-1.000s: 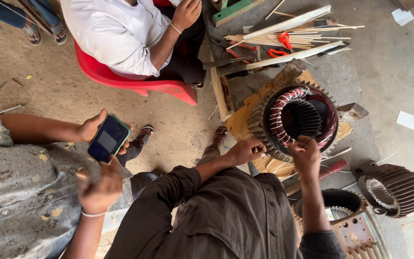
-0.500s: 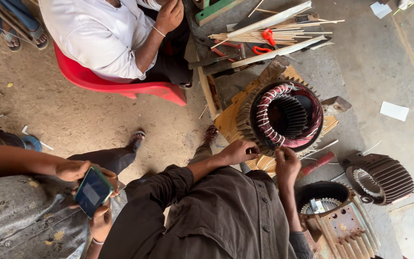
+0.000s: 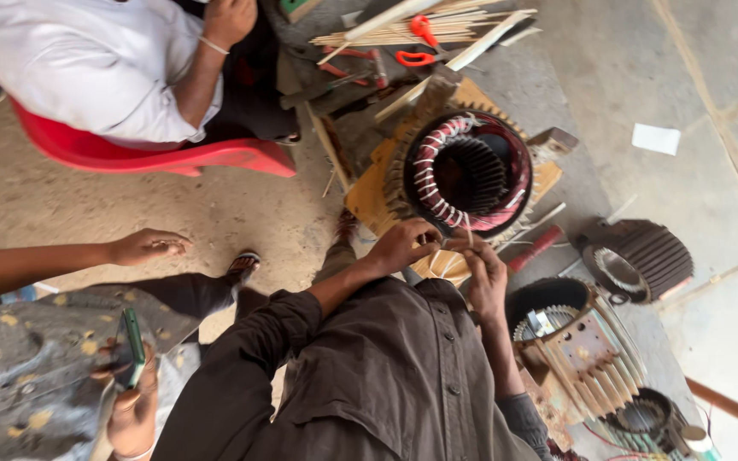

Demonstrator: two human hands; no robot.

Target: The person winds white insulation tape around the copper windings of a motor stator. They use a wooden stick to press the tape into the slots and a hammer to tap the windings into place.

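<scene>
Hands of the person in the brown shirt have drawn closer together than half a second earlier, meeting at the near rim of the motor stator [image 3: 470, 171]. Left hand [image 3: 403, 246] curls its fingers onto that rim; right hand [image 3: 482, 275] pinches a thin strand of wire [image 3: 469, 232] rising to the red and white windings. Whether the left hand grips anything cannot be made out. Left of the hands, a bystander's green phone [image 3: 134, 335] has turned edge-on since the earlier view, and that person's other hand [image 3: 149, 246] now lies empty and spread. Beyond the hands, the stator sits on a wooden block [image 3: 369, 192]. Right of the right hand, a rusty motor housing [image 3: 570, 346] holds a small pale object, too small to identify.
</scene>
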